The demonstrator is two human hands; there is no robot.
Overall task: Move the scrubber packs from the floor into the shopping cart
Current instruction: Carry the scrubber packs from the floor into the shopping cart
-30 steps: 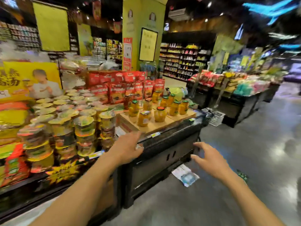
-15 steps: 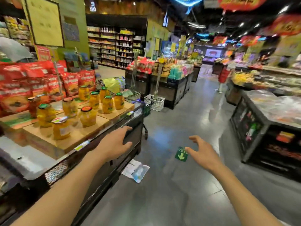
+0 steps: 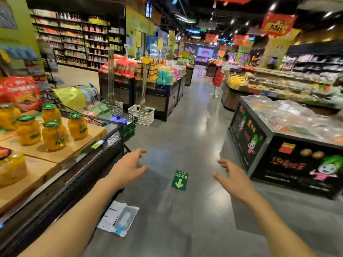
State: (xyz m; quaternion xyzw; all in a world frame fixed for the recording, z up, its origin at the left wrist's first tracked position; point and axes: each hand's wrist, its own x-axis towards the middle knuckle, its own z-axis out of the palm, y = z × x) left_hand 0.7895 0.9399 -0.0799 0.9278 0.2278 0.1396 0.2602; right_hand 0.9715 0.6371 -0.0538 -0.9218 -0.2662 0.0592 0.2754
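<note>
A flat white and blue scrubber pack [image 3: 118, 218] lies on the grey floor beside the foot of the display stand at lower left. Behind that stand sits the black wire shopping cart [image 3: 118, 115] with a blue handle, holding a yellow bag and pink and green items. My left hand [image 3: 128, 166] hovers above the floor with relaxed, spread fingers and holds nothing. Over the aisle to the right, my right hand [image 3: 232, 179] is likewise empty, fingers spread. Both hands are well above the pack and apart from the cart.
A display stand [image 3: 61, 175] with jars of yellow fruit runs along the left. A black bin [image 3: 278, 145] covered with plastic stands at right. A green arrow sticker [image 3: 179, 180] is on the floor. A white basket [image 3: 142, 114] and a person in a red apron [image 3: 220, 76] are further down the aisle.
The view has swung right, from the jar display toward the open aisle. Both hands stay empty and have drifted right with it. The pack now lies lower in view.
</note>
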